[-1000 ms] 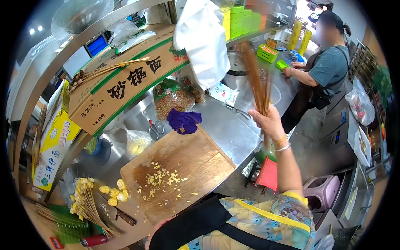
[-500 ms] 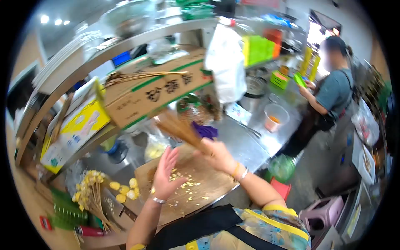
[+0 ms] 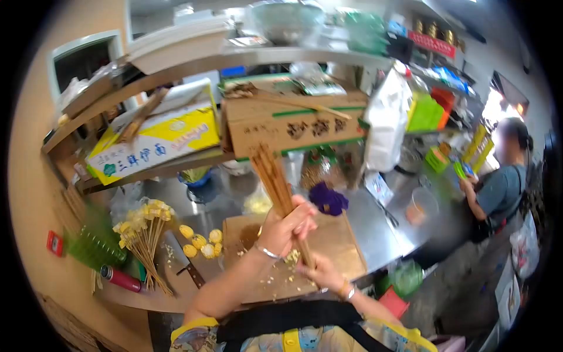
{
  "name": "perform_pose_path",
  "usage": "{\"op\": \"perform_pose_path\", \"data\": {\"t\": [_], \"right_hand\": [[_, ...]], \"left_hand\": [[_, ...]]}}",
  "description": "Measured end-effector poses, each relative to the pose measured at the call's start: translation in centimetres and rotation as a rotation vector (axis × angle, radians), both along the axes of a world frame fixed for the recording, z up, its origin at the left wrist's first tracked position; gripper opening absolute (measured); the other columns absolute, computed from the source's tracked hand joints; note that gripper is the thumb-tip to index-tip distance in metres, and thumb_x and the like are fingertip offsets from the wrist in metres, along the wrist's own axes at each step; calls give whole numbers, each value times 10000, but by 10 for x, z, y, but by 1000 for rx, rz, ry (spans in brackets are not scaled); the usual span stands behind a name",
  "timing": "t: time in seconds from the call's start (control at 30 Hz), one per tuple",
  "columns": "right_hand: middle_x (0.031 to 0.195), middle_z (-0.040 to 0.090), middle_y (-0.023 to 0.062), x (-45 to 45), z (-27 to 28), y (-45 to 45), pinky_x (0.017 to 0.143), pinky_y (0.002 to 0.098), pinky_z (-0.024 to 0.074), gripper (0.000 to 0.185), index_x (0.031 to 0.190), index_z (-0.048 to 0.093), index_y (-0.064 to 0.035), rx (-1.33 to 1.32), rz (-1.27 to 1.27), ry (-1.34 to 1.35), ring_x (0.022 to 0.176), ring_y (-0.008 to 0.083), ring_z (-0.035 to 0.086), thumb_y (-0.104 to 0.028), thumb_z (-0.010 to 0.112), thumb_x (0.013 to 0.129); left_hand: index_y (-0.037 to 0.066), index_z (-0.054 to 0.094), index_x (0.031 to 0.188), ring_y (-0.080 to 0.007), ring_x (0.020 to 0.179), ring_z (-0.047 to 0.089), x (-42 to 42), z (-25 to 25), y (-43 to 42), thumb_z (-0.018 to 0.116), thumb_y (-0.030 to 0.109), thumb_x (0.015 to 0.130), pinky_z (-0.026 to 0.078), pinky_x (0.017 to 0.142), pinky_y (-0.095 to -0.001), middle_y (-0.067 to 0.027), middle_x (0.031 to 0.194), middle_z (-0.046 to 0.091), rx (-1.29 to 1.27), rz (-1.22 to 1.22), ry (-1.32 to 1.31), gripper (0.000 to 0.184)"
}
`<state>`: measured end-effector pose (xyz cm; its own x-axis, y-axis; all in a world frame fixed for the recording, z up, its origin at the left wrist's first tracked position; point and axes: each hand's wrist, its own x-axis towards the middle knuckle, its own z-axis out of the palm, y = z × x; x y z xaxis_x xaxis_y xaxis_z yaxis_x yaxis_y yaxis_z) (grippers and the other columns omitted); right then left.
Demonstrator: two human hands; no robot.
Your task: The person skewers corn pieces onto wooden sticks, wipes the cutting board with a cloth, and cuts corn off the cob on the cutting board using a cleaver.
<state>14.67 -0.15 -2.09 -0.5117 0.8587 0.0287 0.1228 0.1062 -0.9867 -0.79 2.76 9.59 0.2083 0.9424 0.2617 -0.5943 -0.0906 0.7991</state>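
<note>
A bundle of thin brown sticks stands tilted over the wooden cutting board. Wrapped round its middle is my left hand. Lower down, my right hand grips the bottom end of the same bundle. Small yellow and pale bits lie scattered on the board, partly behind my hands. A purple cloth rests at the board's back edge. Left of the board are corn pieces, a knife and skewered corn on sticks.
Cardboard boxes and a yellow-white box sit on the shelf above. A red bottle and green basket are at the left. A clear tub stands on the steel counter. Another person stands at the far right.
My left hand has come in and closed round the bundle, which now points more upright. My right hand has slid to its lower end. The view has swung left.
</note>
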Motion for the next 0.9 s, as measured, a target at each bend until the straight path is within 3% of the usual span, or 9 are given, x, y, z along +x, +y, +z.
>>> {"op": "perform_pose_path", "data": {"t": [0.23,0.3,0.43,0.53,0.6,0.7,0.77,0.83,0.9], "right_hand": [[691,586,-31,42,-21,29,572,254,449,181,960,627,-42,711,-433,-80,641,69,525,-153,689,831],[669,595,20,53,-109,31,571,301,456,179,936,634,-36,58,-421,69,597,129,545,-172,683,830],[658,617,91,53,-127,34,561,358,471,190,953,641,-68,190,-481,-153,567,228,595,-200,667,819],[695,611,167,60,-79,24,566,418,462,132,847,653,-111,386,-421,-575,636,344,603,-230,658,790],[688,615,161,58,-43,22,571,431,466,130,842,653,-117,427,-334,-698,639,348,606,-234,640,788],[685,631,150,49,-9,28,574,448,489,124,822,656,-120,520,-158,-920,645,338,627,-214,583,789],[694,647,137,30,12,31,562,449,498,124,818,660,-124,620,88,-1159,655,321,645,-200,564,794],[704,656,127,4,40,24,559,445,507,132,804,668,-122,708,158,-1156,674,313,657,-188,554,789],[724,658,132,-12,58,19,564,439,505,162,874,653,-117,790,387,-1078,674,309,654,-238,582,792]], "left_hand": [[-1,607,904,-107,689,617,77,-21,11,704,59,801,509,628,-254,-30,773,617,226,-81,324,154],[10,591,892,-90,613,584,84,-39,16,672,81,832,489,572,-238,-18,726,598,170,-60,288,122],[37,551,879,-71,501,510,54,-42,26,584,119,896,421,477,-202,-21,651,554,-21,111,170,90],[15,433,1207,-185,823,599,1,-38,28,577,31,857,473,819,-292,-86,923,595,-57,592,-14,379],[2,356,1279,-237,1219,400,-62,-58,23,607,-24,747,319,1037,-372,-126,1280,425,296,1242,651,589],[5,287,1356,-299,1287,332,-55,-18,-21,675,105,742,256,1074,-409,-196,1372,361,582,1534,888,734],[16,271,1365,-348,1214,430,-42,8,-52,690,228,772,359,997,-417,-243,1256,476,743,755,1735,756],[37,319,1338,-359,1045,561,-19,-8,-52,673,324,801,458,860,-404,-243,1088,579,346,-100,1897,705],[38,391,1274,-340,852,629,-18,-43,-52,634,340,836,495,724,-400,-219,968,621,125,-250,1895,585]]}}
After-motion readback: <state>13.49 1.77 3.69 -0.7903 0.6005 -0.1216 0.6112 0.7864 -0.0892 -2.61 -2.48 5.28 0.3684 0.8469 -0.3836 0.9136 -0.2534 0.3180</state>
